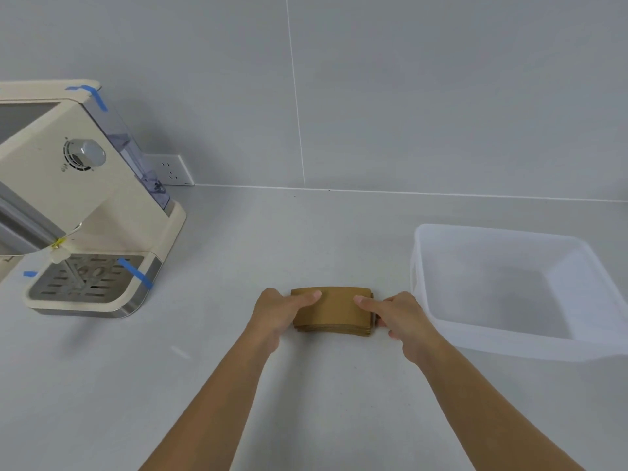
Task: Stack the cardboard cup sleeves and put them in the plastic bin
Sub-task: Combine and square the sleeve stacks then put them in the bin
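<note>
A flat stack of brown cardboard cup sleeves lies on the grey counter in the middle of the head view. My left hand grips its left end, index finger laid on top. My right hand grips its right end the same way, thumb at the stack's side. The translucent plastic bin stands just right of the stack, with nothing visible inside it.
A cream coffee machine with blue tape strips and a metal drip tray stands at the left. A wall socket sits behind it. The tiled wall closes off the counter's far edge.
</note>
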